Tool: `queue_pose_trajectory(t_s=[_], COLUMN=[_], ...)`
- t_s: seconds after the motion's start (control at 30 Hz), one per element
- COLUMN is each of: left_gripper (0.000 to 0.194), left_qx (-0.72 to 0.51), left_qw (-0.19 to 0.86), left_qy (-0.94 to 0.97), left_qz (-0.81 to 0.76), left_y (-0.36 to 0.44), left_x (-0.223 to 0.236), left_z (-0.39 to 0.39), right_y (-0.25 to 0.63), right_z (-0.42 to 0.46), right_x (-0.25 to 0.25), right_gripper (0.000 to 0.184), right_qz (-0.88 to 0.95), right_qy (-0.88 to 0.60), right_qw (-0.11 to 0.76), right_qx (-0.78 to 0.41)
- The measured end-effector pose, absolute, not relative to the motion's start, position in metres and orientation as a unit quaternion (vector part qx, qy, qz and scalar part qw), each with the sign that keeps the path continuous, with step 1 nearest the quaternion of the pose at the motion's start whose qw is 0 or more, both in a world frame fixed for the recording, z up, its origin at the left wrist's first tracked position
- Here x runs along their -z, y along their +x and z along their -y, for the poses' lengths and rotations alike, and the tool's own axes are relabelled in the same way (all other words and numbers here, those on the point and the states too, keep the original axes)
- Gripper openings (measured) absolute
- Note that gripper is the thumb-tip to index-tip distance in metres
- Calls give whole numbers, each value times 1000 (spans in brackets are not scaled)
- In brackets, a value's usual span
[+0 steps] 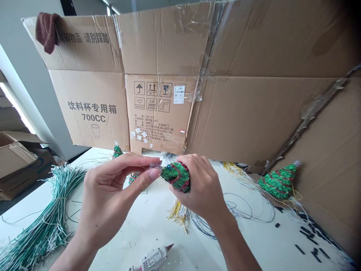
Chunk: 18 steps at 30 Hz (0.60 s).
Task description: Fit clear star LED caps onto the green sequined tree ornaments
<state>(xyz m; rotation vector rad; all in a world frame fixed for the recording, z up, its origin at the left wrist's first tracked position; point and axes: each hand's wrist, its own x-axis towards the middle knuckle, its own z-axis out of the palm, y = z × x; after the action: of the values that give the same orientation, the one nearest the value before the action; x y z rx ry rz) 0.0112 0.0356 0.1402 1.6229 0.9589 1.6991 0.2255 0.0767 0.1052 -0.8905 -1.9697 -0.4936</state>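
My right hand [201, 184] is wrapped around a small green glitter Christmas tree [177, 176] with red trim, held on its side with the tip pointing left. My left hand [118, 184] pinches the tree's tip between thumb and forefinger, where a small clear piece and a blue bead sit. Yellow wires [178, 212] hang from the tree's base below my right hand. Both hands hover over the white table [146, 229].
Another glitter tree [279, 181] leans at the right, and a third [117, 151] stands by the big cardboard boxes [169, 82] behind. A bundle of green and white wires [45, 222] lies left. A glue gun [153, 259] sits at the front edge; black tube bits [307, 233] scatter right.
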Motion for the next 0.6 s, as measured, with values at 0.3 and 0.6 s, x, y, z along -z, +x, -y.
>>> queue_pose_trajectory(t_s=[0.3, 0.6], left_gripper=[9, 6], left_qx=[-624, -594], left_qw=[399, 422], left_qy=[598, 624], left_qz=[-305, -282], left_y=[9, 1], left_x=[-145, -148], left_z=[-44, -48], right_y=[223, 217], right_z=[-69, -60], right_x=[-105, -106], right_gripper=[33, 49], right_qz=[809, 823], right_qy=[-373, -388], right_qw=[433, 414], right_qx=[139, -10])
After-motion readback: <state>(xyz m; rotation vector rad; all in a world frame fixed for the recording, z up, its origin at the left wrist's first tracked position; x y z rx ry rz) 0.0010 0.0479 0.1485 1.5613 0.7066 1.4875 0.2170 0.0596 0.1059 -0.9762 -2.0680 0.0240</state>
